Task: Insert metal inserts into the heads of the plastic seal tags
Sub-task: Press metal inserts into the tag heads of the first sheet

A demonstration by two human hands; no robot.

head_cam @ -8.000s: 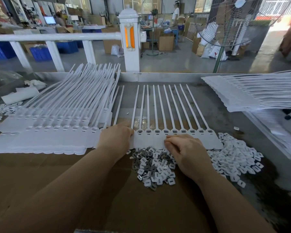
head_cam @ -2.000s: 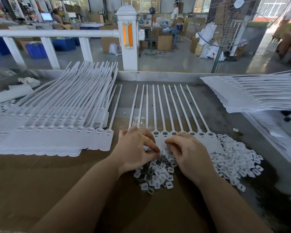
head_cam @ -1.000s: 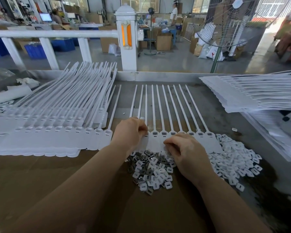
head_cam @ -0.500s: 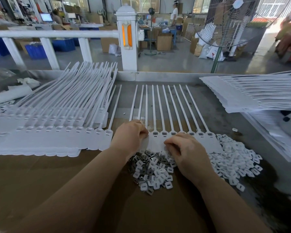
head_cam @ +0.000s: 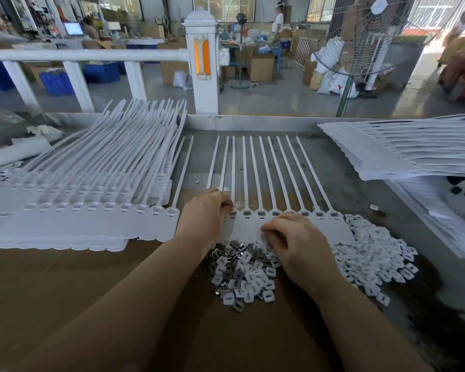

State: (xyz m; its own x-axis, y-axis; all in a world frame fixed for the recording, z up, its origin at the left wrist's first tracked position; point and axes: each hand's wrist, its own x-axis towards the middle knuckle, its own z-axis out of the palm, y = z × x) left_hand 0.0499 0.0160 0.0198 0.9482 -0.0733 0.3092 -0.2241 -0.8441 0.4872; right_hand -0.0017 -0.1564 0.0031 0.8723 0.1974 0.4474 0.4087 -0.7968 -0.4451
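A joined strip of white plastic seal tags lies on the table, tails pointing away, heads in a row near me. My left hand rests on the strip's left end, fingers curled down onto the heads of the leftmost tags. My right hand lies knuckles-up over the flat tag bodies, fingertips curled under and hidden; whether it holds an insert is not visible. A small pile of metal inserts mixed with white caps sits between my wrists.
A big stack of tag strips fills the left side. Another stack lies at the right. A heap of white plastic caps spreads right of my right hand. Brown cardboard covers the near table; a metal rim bounds the far edge.
My left hand came back from the insert pile up to the leftmost tag heads and has stayed there for the last second. My right hand has barely moved.
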